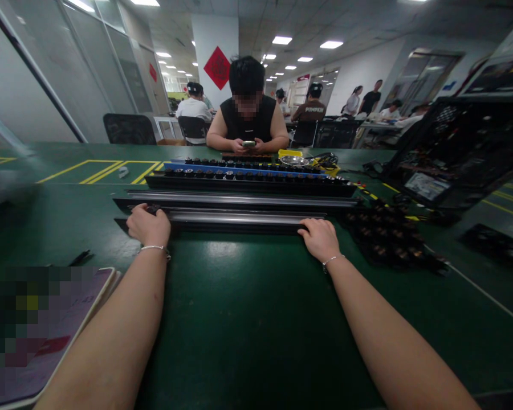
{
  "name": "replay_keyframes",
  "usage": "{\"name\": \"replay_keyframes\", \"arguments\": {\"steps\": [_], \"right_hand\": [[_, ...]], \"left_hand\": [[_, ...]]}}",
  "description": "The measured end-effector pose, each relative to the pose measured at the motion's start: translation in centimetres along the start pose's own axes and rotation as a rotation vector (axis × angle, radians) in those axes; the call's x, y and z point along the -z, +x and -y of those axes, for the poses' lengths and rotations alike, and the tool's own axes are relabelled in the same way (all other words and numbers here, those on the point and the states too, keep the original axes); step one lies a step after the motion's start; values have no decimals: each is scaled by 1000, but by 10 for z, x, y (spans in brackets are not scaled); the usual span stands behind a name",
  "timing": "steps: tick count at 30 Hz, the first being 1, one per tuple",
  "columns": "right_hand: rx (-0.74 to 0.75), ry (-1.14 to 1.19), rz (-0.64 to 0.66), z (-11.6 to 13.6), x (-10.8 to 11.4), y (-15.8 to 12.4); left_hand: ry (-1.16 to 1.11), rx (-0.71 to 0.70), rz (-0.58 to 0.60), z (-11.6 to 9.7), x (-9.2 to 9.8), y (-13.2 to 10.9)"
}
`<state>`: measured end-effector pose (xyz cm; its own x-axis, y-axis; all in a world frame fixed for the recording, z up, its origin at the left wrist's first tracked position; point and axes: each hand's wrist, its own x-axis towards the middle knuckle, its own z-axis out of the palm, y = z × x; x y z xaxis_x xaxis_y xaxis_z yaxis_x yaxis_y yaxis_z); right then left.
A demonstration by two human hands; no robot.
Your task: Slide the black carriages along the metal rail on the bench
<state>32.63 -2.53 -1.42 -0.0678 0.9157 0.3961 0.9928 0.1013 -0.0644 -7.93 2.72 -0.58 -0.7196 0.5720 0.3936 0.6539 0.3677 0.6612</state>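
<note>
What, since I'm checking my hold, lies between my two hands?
In the head view, a long black rail stretches between the left hand and the right hand.

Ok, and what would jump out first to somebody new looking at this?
Probably the two bare hands in the middle, the left hand near the left end of the nearest long bar and the right hand at its right end. Next, the bright red diamond sign on the pillar behind, and the big black case at the right.
</note>
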Motion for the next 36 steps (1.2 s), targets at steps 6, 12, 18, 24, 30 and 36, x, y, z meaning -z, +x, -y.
{"name": "replay_keyframes", "arguments": {"steps": [6, 12, 18, 24, 30, 36], "right_hand": [[2, 16, -8, 0, 0, 0], [-5, 20, -3, 0, 0, 0], [1, 30, -15, 1, 0, 0], [4, 20, -18, 0, -2, 1], [4, 18, -26, -1, -3, 2], [14, 25, -41, 0, -4, 2]], "left_hand": [[21, 2, 21, 0, -1, 1], [30, 4, 28, -1, -3, 0], [-4, -18, 45, -7, -3, -4], [1, -14, 54, -9, -1, -6], [-9, -40, 77, -14, 1, -8], [-7, -66, 95, -16, -1, -9]]}}
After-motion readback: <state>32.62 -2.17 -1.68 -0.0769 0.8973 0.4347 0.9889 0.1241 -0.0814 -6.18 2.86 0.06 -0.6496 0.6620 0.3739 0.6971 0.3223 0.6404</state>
